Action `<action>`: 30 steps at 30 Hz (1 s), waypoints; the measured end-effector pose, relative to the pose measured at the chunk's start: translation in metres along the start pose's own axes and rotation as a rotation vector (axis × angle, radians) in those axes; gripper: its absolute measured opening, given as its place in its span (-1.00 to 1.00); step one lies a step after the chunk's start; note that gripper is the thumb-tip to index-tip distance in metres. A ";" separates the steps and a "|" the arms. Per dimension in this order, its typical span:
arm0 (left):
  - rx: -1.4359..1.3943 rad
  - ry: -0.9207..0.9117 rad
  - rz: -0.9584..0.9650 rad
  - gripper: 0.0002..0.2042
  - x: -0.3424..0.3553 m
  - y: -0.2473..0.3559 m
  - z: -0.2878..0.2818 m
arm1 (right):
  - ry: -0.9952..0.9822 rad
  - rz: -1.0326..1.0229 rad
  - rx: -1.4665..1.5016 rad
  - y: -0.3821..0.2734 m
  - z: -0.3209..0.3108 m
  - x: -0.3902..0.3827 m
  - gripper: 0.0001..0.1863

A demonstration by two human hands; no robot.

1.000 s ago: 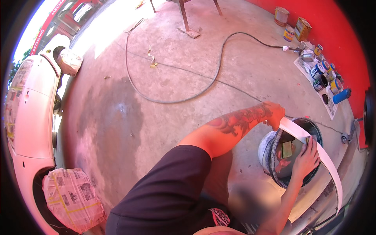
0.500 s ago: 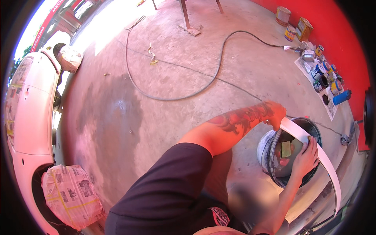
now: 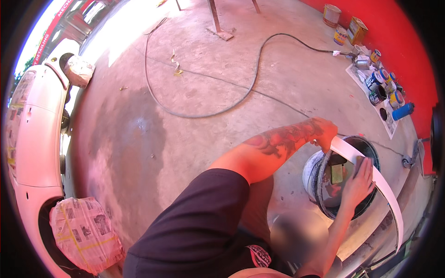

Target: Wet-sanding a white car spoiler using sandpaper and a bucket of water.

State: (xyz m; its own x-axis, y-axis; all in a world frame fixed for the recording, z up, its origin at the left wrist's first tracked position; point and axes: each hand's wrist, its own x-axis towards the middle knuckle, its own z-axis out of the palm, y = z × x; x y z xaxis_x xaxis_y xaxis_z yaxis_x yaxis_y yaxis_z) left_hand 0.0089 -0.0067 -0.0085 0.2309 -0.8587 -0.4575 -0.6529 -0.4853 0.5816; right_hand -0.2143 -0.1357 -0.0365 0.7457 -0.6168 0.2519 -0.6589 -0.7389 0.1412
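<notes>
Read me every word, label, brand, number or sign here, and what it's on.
I won't copy wording or brands, but print shows here:
Red sign band, upper left: large white capitals, partly cut off.
Emblem on dark clothing: too small to read.
Newsprint wrapping at the car's wheel arch: too small.
Cans by the red wall: labels too small or blurred.

1. Plain red-painted wall (image 3: 403,55) along the far right.
2. Grey concrete floor (image 3: 204,143), with a broad darker patch (image 3: 125,148) to the left.
3. Brown, straight-legged stand (image 3: 214,16) at the far side.
4. Bright white daylight (image 3: 127,32) across the floor at far left.
</notes>
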 end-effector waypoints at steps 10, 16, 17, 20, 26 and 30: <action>0.040 0.057 0.015 -0.76 0.003 -0.008 0.005 | -0.057 -0.189 0.133 -0.022 -0.013 -0.009 -0.27; 0.052 0.044 0.043 -0.73 0.011 -0.004 0.010 | 0.006 -0.210 0.174 -0.067 -0.017 -0.015 -0.42; 0.087 0.038 0.021 -0.73 0.010 -0.004 0.010 | 0.004 -0.209 0.176 -0.067 -0.017 -0.015 -0.42; 0.067 0.052 0.030 -0.74 0.008 -0.010 0.010 | 0.053 -0.285 0.175 -0.047 -0.011 -0.012 -0.47; -0.017 0.047 0.004 -0.77 0.007 -0.002 0.009 | 0.019 0.011 -0.010 0.013 -0.004 -0.002 -0.46; 0.013 -0.030 -0.022 -0.77 0.005 -0.002 0.005 | 0.092 -0.187 0.192 -0.048 -0.013 -0.004 -0.52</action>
State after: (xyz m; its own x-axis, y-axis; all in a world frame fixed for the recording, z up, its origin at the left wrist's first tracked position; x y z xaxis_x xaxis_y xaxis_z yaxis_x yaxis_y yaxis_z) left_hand 0.0079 -0.0093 -0.0148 0.2237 -0.8424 -0.4901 -0.6575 -0.5017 0.5621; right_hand -0.1863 -0.0942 -0.0320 0.8348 -0.4439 0.3257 -0.4730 -0.8810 0.0117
